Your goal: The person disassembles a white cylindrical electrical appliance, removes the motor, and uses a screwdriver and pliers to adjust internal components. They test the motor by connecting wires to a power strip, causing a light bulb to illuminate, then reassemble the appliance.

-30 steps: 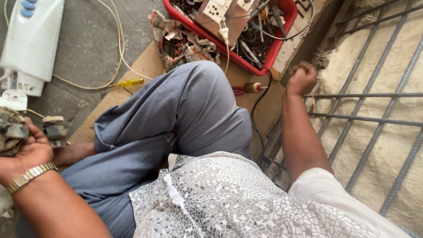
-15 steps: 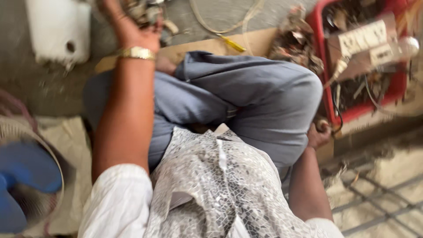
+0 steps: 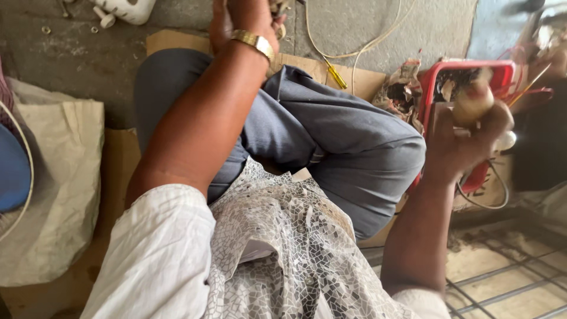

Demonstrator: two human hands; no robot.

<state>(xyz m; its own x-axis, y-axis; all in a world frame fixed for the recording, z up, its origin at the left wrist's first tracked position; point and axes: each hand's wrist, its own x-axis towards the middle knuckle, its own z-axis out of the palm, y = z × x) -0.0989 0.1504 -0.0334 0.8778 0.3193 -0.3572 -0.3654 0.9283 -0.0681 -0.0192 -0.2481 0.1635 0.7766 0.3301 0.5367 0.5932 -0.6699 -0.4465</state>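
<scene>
Left hand (image 3: 245,18), at top edge, one gold metal watchband (image 3: 254,41) on wrist, closed around a small tangled clump of parts (image 3: 277,7), mostly cropped. One yellow-handled screwdriver (image 3: 336,75) on flat brown cardboard (image 3: 177,41). One red plastic crate (image 3: 466,74), rectangular, beside the raised knee. Right hand (image 3: 469,133), blurred, fingers wrapped around one rounded tan object (image 3: 472,103) in front of crate.

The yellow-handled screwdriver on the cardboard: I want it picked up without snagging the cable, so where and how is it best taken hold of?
Take the yellow-handled screwdriver by its handle, the thickest part, lying flat on the cardboard. Probably best to come from above on the side toward the knee, since the white cable runs close by on the far side. The right hand is nearer, though it seems to hold a blurred roundish object.
</scene>
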